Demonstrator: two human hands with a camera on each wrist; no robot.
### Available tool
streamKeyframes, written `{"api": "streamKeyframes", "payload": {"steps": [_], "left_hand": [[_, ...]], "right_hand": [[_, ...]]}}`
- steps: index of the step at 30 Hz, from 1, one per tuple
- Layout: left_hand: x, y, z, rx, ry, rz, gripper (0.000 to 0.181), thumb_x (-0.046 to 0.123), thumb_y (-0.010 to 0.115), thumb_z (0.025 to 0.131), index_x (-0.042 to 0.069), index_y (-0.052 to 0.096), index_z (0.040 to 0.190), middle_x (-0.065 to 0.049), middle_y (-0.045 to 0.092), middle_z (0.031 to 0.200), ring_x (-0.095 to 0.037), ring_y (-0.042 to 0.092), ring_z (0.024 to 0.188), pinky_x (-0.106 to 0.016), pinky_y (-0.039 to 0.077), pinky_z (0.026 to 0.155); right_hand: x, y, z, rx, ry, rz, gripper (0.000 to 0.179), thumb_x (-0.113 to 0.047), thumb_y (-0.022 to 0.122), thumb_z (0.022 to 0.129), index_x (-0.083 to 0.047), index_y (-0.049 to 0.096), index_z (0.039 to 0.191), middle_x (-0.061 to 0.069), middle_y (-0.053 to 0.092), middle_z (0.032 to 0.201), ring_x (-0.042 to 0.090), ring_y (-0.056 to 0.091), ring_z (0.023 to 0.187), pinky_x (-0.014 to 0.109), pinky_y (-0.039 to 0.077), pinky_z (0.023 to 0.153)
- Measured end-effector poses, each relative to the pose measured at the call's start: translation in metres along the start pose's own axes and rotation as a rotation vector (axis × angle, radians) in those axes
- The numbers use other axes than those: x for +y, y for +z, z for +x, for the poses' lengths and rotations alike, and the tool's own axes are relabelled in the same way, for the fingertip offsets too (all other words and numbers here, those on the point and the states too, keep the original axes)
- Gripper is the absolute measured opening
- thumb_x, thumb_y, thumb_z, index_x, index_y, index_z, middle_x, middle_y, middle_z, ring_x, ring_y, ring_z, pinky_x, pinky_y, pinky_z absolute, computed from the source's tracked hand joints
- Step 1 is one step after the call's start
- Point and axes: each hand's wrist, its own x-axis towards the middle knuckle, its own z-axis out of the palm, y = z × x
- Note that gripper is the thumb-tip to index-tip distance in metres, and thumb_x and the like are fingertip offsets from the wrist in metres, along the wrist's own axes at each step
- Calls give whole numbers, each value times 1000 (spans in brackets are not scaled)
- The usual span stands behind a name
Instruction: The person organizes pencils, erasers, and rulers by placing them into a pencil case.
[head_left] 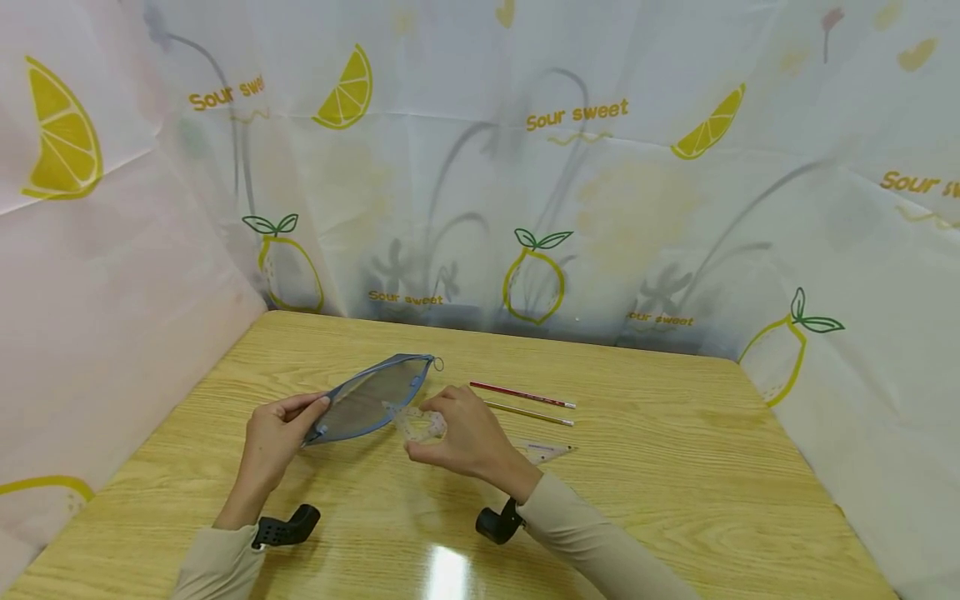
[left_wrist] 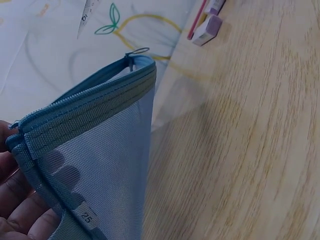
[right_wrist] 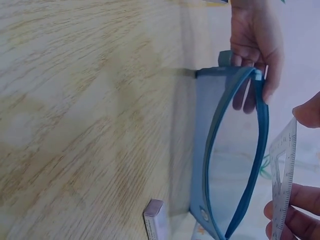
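My left hand [head_left: 272,437] pinches one end of a blue mesh zipper pouch [head_left: 360,408], thumb on the near side. The pouch is unzipped, its mouth gaping, and a small label with "25" shows on its side in the left wrist view. In my right hand [head_left: 471,432] a clear plastic set square [right_wrist: 287,186] is held between thumb and fingers, close to the pouch's mouth. In the head view its pointed corner overlaps the pouch's opening; in the right wrist view it appears beside the opening.
A red pencil [head_left: 522,394] and a yellow pencil [head_left: 529,412] lie on the wooden table [head_left: 675,467] beyond my right hand. Another clear triangular ruler [head_left: 546,451] lies partly behind my right wrist. A small eraser [right_wrist: 156,221] rests near the pouch. Lemon-printed cloth [head_left: 450,183] encloses the table.
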Motion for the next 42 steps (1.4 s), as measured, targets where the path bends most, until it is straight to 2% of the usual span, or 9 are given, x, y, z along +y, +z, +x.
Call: {"api": "streamKeyframes", "payload": {"steps": [3, 4, 14, 24, 33, 42], "left_hand": [[2, 0, 0, 2, -6, -11, 42, 32, 65, 95, -4, 69, 116, -19, 69, 105, -16, 68, 86, -19, 52, 66], [2, 0, 0, 3, -8, -17, 41, 32, 65, 95, -4, 69, 116, -19, 69, 106, -14, 68, 86, -19, 52, 66], [3, 1, 0, 14, -16, -39, 40, 30, 66, 95, -4, 69, 115, -19, 69, 105, -12, 67, 85, -19, 52, 66], [3, 1, -1, 16, -13, -35, 40, 31, 66, 95, -4, 69, 115, -19, 69, 105, -13, 68, 86, -19, 52, 66], [3, 2, -1, 16, -2, -36, 39, 29, 66, 95, -5, 69, 114, -19, 69, 104, -13, 68, 85, -18, 51, 66], [3, 3, -2, 24, 3, -34, 38, 28, 66, 95, -5, 70, 113, -19, 70, 102, -13, 68, 83, -19, 52, 64]], "right_hand": [[1, 0, 2, 0, -11, 8, 45, -43, 71, 82, -9, 73, 111, 2, 65, 104, 15, 58, 94, 30, 49, 79], [1, 0, 2, 0, -15, 11, 45, -43, 71, 82, -9, 73, 112, 2, 65, 104, 15, 58, 94, 30, 49, 78], [4, 3, 10, -20, -38, -4, 44, -42, 70, 83, -9, 73, 111, 2, 66, 104, 17, 58, 95, 32, 48, 82], [5, 7, 15, -79, -54, -51, 45, -46, 68, 84, -12, 72, 114, 3, 64, 111, 19, 58, 102, 34, 48, 85], [4, 11, 22, -69, -81, -109, 43, -47, 66, 84, -15, 73, 113, 4, 64, 112, 19, 57, 102, 35, 48, 81], [4, 14, 29, -109, -68, -132, 44, -47, 65, 85, -15, 72, 114, 4, 64, 112, 20, 57, 103, 35, 49, 80]]}}
